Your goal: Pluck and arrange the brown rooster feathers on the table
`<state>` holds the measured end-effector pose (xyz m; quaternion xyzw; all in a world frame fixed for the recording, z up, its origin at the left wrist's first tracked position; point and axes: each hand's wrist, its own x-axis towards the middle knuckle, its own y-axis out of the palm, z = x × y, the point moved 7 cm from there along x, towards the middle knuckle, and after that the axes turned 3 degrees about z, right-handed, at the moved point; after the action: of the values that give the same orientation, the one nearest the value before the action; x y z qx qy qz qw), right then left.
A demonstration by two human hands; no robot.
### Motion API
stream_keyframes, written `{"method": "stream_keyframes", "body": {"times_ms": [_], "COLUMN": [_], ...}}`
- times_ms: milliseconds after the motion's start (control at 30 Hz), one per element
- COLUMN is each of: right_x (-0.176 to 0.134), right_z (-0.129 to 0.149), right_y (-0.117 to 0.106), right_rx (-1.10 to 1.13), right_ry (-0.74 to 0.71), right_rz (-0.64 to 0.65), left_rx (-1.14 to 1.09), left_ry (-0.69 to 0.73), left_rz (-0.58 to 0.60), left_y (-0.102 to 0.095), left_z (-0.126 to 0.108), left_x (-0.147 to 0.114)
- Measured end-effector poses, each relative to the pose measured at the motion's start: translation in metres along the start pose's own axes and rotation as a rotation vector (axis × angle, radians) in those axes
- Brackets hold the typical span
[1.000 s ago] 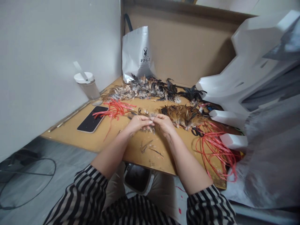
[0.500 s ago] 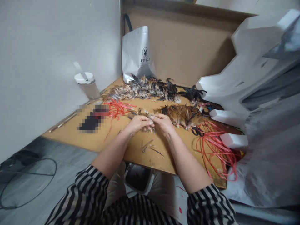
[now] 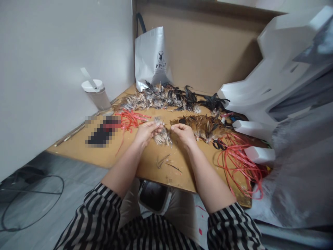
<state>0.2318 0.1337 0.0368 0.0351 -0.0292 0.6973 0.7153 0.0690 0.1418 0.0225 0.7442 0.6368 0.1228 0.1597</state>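
A small bunch of pale feathers lies on the table between my hands. My left hand is closed in a pinch at the bunch's upper left side, and greyish feather tips show just above the fingers. What exactly it pinches is too small to tell. Thumb and forefinger of my right hand are pressed together, a little apart from the bunch; anything between them is too fine to make out. Just beyond that hand lies a row of brown feathers. A few loose thin feathers rest nearer the table's front edge.
Mottled and black feather bundles line the back, before a silver bag. Red plastic strips lie left; more red strands and black-handled scissors lie right. A lidded cup stands by the wall. White foam pieces border the right.
My hands, together over the feathers before, have drawn apart. The left has shifted left and slightly up, the right slightly right, and the pale bunch now shows between them.
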Motion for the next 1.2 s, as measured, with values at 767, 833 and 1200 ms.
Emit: {"method": "stream_keyframes", "body": {"times_ms": [767,833,1200], "right_x": [0.004,0.003,-0.002], "right_z": [-0.023,-0.023,-0.025], "right_y": [0.005,0.006,0.012], "right_rx": [-0.183,-0.089,0.273], "right_ry": [0.119,0.175,0.308], "right_rz": [0.011,0.022,0.085], "left_rx": [-0.135,-0.131,-0.078], "left_ry": [-0.133,-0.137,-0.213], "left_rz": [0.066,0.08,0.061], "left_y": [-0.008,-0.006,-0.005], "left_z": [0.019,0.021,0.027], "left_x": [-0.006,-0.006,-0.008]}}
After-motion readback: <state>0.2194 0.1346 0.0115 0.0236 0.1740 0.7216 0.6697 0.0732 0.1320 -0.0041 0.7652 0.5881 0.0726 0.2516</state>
